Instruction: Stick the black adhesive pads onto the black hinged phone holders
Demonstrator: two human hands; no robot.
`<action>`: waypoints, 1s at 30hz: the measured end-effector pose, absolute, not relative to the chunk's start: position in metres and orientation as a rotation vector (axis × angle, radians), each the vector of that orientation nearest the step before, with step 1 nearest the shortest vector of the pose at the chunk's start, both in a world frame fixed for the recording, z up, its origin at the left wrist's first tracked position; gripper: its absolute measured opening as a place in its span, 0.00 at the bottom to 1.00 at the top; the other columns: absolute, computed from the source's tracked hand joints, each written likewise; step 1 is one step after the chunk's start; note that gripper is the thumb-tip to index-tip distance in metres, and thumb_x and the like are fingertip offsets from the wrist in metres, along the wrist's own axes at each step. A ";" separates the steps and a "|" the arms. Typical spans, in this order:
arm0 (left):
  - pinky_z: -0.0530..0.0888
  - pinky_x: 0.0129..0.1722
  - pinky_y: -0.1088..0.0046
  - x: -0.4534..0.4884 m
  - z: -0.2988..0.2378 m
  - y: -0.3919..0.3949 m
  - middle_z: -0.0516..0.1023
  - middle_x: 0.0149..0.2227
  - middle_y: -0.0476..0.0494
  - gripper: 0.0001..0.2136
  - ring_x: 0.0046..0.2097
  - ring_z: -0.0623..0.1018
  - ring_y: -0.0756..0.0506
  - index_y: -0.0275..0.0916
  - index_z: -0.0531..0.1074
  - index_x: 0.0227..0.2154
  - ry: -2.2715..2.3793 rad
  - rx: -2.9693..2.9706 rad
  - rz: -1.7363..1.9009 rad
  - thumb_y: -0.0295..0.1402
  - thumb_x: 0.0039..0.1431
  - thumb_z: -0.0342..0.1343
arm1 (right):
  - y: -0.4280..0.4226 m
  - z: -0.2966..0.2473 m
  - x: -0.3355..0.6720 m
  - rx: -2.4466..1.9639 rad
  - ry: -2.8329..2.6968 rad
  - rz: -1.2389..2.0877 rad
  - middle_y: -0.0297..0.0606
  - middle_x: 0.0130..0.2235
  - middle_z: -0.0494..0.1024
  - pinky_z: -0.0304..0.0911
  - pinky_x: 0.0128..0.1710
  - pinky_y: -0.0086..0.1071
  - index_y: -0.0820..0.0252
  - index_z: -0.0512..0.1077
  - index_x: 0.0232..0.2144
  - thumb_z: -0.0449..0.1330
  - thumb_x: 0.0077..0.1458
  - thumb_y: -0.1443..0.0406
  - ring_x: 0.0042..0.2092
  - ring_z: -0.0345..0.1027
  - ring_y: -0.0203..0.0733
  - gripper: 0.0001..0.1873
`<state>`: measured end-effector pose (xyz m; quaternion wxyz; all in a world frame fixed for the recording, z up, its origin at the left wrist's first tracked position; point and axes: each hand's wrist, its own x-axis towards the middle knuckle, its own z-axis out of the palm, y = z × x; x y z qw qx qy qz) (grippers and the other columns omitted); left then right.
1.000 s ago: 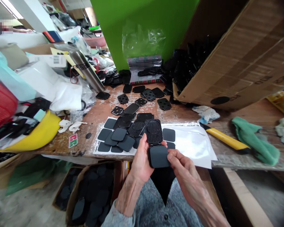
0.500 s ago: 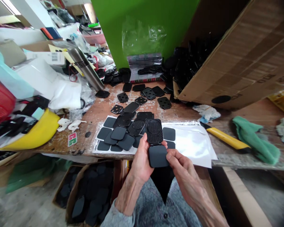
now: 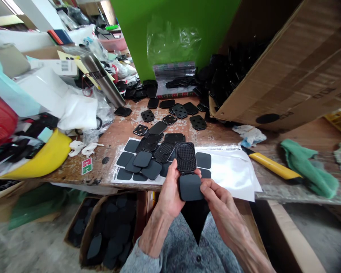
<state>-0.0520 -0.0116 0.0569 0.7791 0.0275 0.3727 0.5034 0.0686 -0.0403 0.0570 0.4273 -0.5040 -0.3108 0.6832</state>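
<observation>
My left hand (image 3: 170,189) grips a black plastic plate with a gridded face (image 3: 185,157), held upright just above the table's front edge. My right hand (image 3: 218,201) pinches a black rounded-square foam pad (image 3: 190,187) that lies against the lower end of that plate. Just behind lies a white backing sheet (image 3: 230,170) carrying more black pads (image 3: 130,159), with several loose pads and gridded plates piled on its left half.
A tipped cardboard box (image 3: 287,68) spilling black plates fills the right. More plates (image 3: 197,122) lie on the wooden table (image 3: 116,136). A yellow-handled knife (image 3: 269,165), green cloth (image 3: 307,167), steel flask (image 3: 102,81) and clutter surround. Boxes of black pads (image 3: 110,227) stand on the floor.
Nearly nothing: both hands keep the plate and pad in the same place, shifted only very slightly.
</observation>
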 end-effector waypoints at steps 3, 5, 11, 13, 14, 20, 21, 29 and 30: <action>0.72 0.33 0.72 -0.052 0.055 -0.012 0.78 0.29 0.39 0.24 0.31 0.77 0.45 0.31 0.74 0.37 0.803 0.064 1.093 0.48 0.57 0.44 | -0.040 0.056 0.068 -1.246 -0.773 1.713 0.37 0.43 0.71 0.51 0.48 0.34 0.58 0.65 0.25 0.57 0.51 0.55 0.51 0.57 0.45 0.12; 0.72 0.33 0.72 -0.051 0.054 -0.012 0.78 0.29 0.39 0.24 0.31 0.77 0.45 0.31 0.73 0.38 0.807 0.067 1.095 0.48 0.57 0.45 | -0.040 0.055 0.068 -1.237 -0.769 1.712 0.38 0.43 0.71 0.50 0.49 0.34 0.58 0.65 0.26 0.57 0.51 0.56 0.53 0.56 0.45 0.12; 0.72 0.32 0.72 -0.051 0.053 -0.012 0.77 0.29 0.40 0.23 0.31 0.76 0.46 0.31 0.73 0.38 0.801 0.060 1.114 0.47 0.57 0.45 | -0.039 0.050 0.068 -1.264 -0.767 1.723 0.34 0.34 0.71 0.52 0.42 0.32 0.58 0.66 0.26 0.58 0.50 0.55 0.42 0.60 0.41 0.12; 0.72 0.32 0.73 -0.051 0.054 -0.012 0.77 0.29 0.40 0.22 0.31 0.76 0.46 0.31 0.73 0.38 0.799 0.060 1.122 0.47 0.57 0.45 | -0.039 0.050 0.067 -1.282 -0.779 1.713 0.34 0.32 0.70 0.52 0.40 0.32 0.58 0.66 0.26 0.59 0.49 0.55 0.39 0.59 0.40 0.13; 0.72 0.32 0.73 -0.051 0.054 -0.012 0.77 0.29 0.40 0.22 0.31 0.76 0.46 0.31 0.73 0.37 0.801 0.059 1.125 0.47 0.57 0.45 | -0.039 0.050 0.067 -1.288 -0.785 1.705 0.34 0.33 0.70 0.52 0.39 0.31 0.59 0.66 0.26 0.59 0.49 0.55 0.39 0.59 0.40 0.13; 0.72 0.33 0.73 -0.051 0.053 -0.013 0.77 0.30 0.41 0.22 0.31 0.76 0.47 0.32 0.73 0.36 0.802 0.054 1.130 0.47 0.57 0.45 | -0.039 0.049 0.067 -1.338 -0.832 1.650 0.34 0.34 0.69 0.51 0.38 0.31 0.58 0.65 0.26 0.58 0.50 0.55 0.37 0.57 0.38 0.13; 0.72 0.33 0.73 -0.051 0.053 -0.013 0.77 0.30 0.41 0.21 0.31 0.76 0.47 0.33 0.73 0.36 0.798 0.055 1.130 0.47 0.57 0.45 | -0.039 0.048 0.067 -1.353 -0.842 1.637 0.33 0.34 0.69 0.51 0.37 0.31 0.58 0.65 0.26 0.58 0.50 0.55 0.37 0.57 0.38 0.13; 0.72 0.33 0.73 -0.051 0.054 -0.013 0.77 0.29 0.41 0.21 0.31 0.76 0.47 0.33 0.73 0.38 0.794 0.056 1.131 0.47 0.57 0.46 | -0.039 0.040 0.068 -1.439 -0.953 1.559 0.32 0.31 0.68 0.52 0.34 0.30 0.58 0.65 0.26 0.57 0.51 0.55 0.34 0.57 0.37 0.13; 0.72 0.33 0.73 -0.051 0.055 -0.012 0.77 0.30 0.41 0.21 0.31 0.76 0.47 0.33 0.73 0.38 0.793 0.059 1.131 0.47 0.57 0.46 | -0.039 0.041 0.068 -1.445 -0.964 1.549 0.32 0.30 0.68 0.52 0.34 0.30 0.58 0.65 0.26 0.57 0.51 0.55 0.33 0.57 0.36 0.13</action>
